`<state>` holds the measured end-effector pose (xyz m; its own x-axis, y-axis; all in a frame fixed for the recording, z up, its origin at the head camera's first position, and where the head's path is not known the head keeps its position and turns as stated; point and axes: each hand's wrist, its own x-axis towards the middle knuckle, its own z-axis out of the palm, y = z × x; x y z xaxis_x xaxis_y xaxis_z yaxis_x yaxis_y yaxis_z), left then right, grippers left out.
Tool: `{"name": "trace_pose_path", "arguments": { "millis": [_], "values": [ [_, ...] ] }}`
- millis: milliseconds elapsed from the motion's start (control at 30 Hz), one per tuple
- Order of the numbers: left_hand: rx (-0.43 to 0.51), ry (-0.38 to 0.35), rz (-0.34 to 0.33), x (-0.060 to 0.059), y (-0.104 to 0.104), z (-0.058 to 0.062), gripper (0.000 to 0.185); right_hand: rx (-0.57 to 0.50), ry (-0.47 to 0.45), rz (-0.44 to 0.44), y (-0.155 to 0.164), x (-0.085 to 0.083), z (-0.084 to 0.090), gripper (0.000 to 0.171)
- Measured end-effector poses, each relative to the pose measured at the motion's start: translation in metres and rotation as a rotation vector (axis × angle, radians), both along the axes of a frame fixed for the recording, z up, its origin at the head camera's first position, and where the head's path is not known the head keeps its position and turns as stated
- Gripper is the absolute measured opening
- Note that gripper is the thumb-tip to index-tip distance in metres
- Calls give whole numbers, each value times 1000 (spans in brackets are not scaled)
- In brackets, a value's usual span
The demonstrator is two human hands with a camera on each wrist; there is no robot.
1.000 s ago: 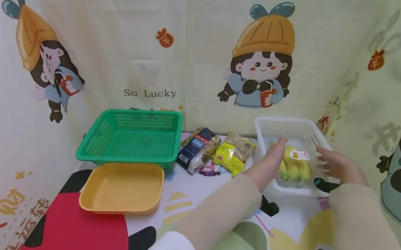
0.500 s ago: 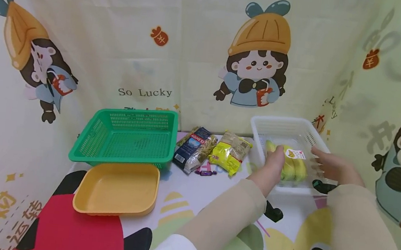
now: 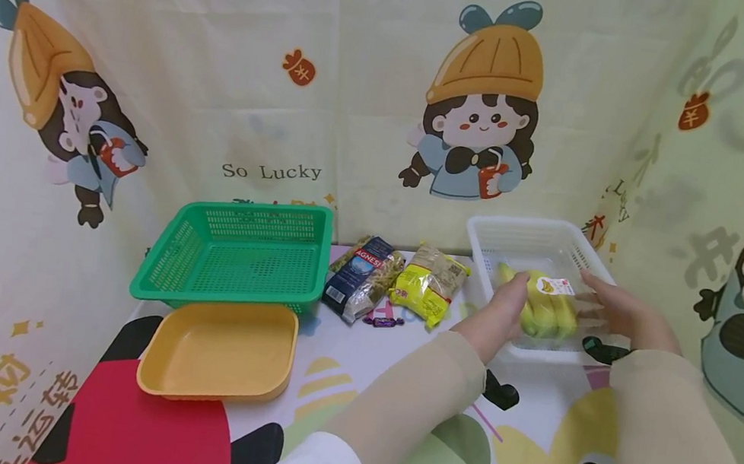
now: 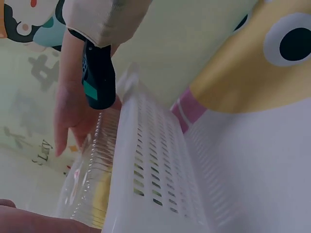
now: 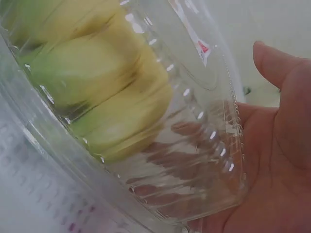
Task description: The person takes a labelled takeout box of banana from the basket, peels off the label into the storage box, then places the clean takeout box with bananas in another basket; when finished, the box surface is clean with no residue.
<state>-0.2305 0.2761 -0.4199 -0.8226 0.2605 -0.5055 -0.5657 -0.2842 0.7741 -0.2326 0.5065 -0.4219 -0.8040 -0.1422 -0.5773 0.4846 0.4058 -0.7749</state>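
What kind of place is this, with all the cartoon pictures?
Probably a small tabletop booth set up for sorting groceries, not a real kitchen. Cartoon curtains wall in a table with a cartoon cloth, and on it stand a green basket, a white basket and packaged food.

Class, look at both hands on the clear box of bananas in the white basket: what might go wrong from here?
1. The clear banana box is thin and glossy; held only from its sides by the left hand and right hand, it may slip or buckle.
2. Lifting it could catch the white basket wall and drag the basket.
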Motion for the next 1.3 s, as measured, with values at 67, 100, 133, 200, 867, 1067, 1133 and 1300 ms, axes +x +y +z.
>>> {"name": "trace_pose_path", "arguments": {
  "millis": [67, 100, 133, 200, 867, 1067, 1133, 1300],
  "values": [
    [4, 7, -11, 0, -2, 3, 64, 26, 29, 8, 0, -1, 6, 93],
    [11, 12, -18, -1, -4, 5, 64, 39, 45, 11, -1, -1, 10, 94],
    [12, 20, -21, -1, -5, 7, 65, 47, 56, 13, -1, -2, 14, 94],
    [18, 35, -34, -3, -9, 12, 66, 70, 81, 27, -3, -2, 23, 95],
    [-213, 345, -302, -12, -95, 43, 63, 104, 266, 40, -69, 5, 85, 95],
    [-239, 465, -338, -12, -130, 39, 62, 95, 303, 26, -97, 10, 80, 98],
    [-236, 466, -337, -10, -142, 37, 61, 98, 319, 35, -106, 11, 77, 96],
    [-268, 509, -294, -4, -172, 31, 58, 83, 357, 46, -133, 16, 72, 90]
  ]
}}
